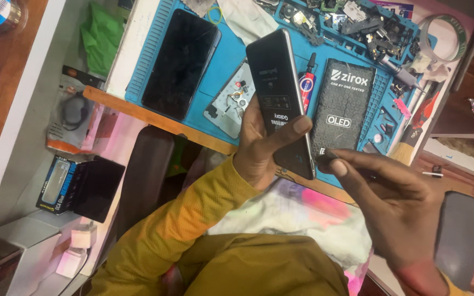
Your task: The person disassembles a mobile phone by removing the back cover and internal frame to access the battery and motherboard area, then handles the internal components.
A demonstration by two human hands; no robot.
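The dark smartphone [281,98] is held up off the bench, back side showing, clamped in the left hand [259,145] with the thumb across its lower back. At its bottom edge, the right hand [396,203] pinches a small dark tool [325,156], fingers closed on it. Below lies the blue repair mat [231,55], carrying a black screen panel [179,63], a black boxed display part [341,107] and a red-labelled glue tube [306,85]. The mat's upper tray compartments [374,27] are heaped with small dark parts.

White workbench [133,49], blue repair mat [231,60] on it
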